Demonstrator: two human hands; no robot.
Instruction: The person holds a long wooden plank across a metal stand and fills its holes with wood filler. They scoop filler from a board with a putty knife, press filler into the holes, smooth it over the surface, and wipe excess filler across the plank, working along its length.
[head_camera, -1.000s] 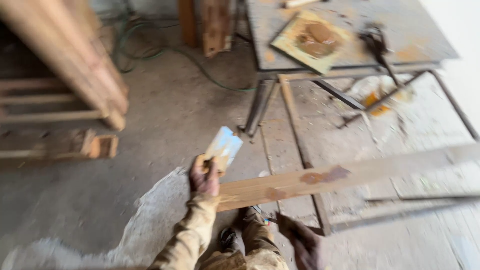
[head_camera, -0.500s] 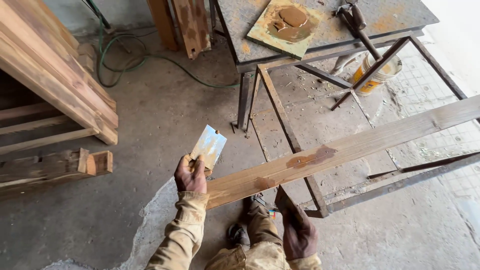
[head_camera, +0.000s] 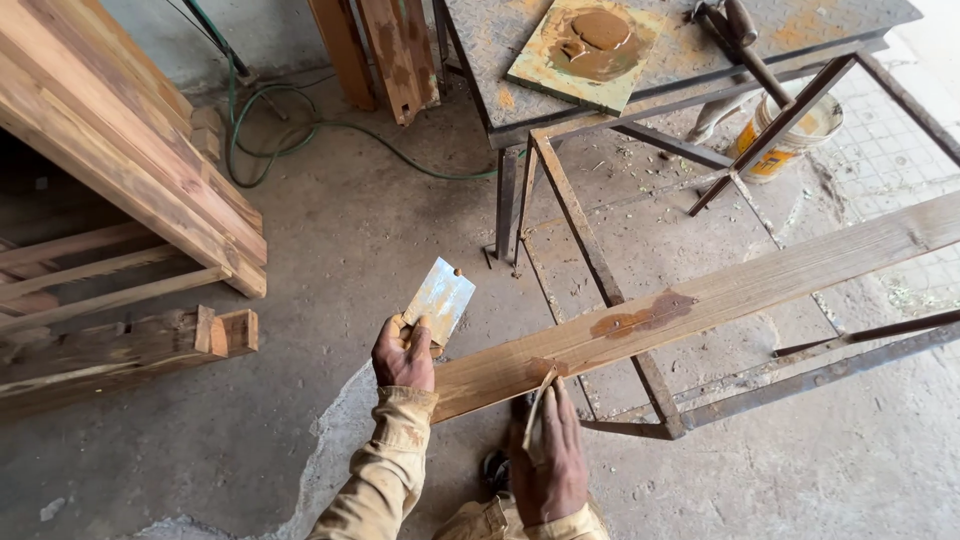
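Note:
My left hand (head_camera: 403, 355) grips the handle of a metal putty scraper (head_camera: 439, 297), blade pointing up and away, just left of the near end of a long wooden plank (head_camera: 700, 300). The plank runs from near my hands up to the right edge, resting across a rusty metal frame (head_camera: 600, 270), and carries a brown filler patch (head_camera: 640, 317). My right hand (head_camera: 548, 460) holds a thin flat strip (head_camera: 538, 405) against the plank's near underside.
A metal table (head_camera: 690, 50) at the top bears a tile with brown paste (head_camera: 590, 40) and a tool. A bucket (head_camera: 795, 140) stands below it. Stacked timber (head_camera: 110, 160) fills the left. A green hose (head_camera: 300, 125) lies on the concrete floor.
The view has shifted and steadied. My right hand has come up under the plank's near end with the strip. The left hand keeps the scraper in the same pose.

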